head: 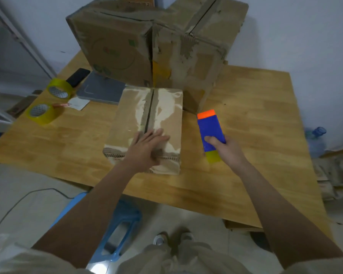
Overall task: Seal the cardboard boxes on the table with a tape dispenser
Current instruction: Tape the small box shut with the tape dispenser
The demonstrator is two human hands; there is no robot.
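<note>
While the left hand [147, 147] lies flat with fingers spread on the near end of the small cardboard box [147, 127], the right hand [224, 149] grips the blue tape dispenser [211, 133] just to the right of that box, apart from it and, it seems, lifted off the wooden table [255, 125]. The box sits in the middle of the table, directly ahead of the person, and its long axis runs away from the body; the centre seam [149, 111] between its top flaps follows that same line, dark and open toward the far end, with the left fingertips resting at its near end. The dispenser's orange end [206, 114] points away from the body, roughly parallel to the seam, so tool and seam are already nearly aligned. By my judgement the coming move is a short shift leftward to bring the dispenser over the seam, and the right hand is the free one for it. The left hand covers the near stretch of the seam and would probably need to slide aside. Two larger cardboard boxes [166, 42] stand behind, and two yellow tape rolls [52, 101] lie well apart at the left edge.
</note>
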